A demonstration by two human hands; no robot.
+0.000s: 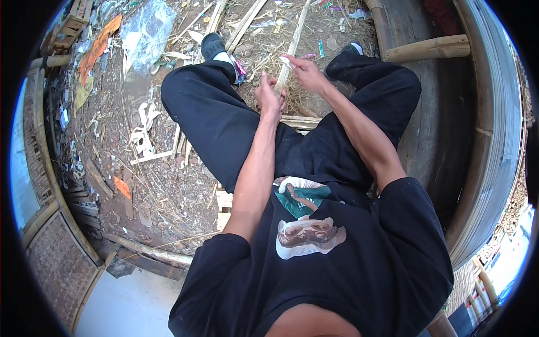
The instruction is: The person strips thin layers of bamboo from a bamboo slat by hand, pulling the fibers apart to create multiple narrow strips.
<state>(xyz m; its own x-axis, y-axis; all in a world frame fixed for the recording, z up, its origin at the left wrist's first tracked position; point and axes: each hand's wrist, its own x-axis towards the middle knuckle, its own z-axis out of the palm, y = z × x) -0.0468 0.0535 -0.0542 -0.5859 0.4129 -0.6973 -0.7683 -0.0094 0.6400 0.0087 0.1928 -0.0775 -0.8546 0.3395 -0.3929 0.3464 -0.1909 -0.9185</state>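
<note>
Between my knees, my left hand (270, 98) is closed around the lower end of a long, pale bamboo strip (296, 42). The strip slants away from me, up and a little to the right, past the upper edge of the view. Just beyond the left hand, my right hand (306, 74) is closed, with its fingertips beside the strip. A small white thing (286, 60) shows at those fingertips, lying against the strip; it is too small to name.
More bamboo strips (243, 27) lie on the littered dirt ground ahead. Clear plastic sheeting (147, 33) and an orange scrap (100, 48) are at the far left. On my right runs a bamboo frame with a crosspiece (429, 49); a woven panel (60, 269) stands at the left.
</note>
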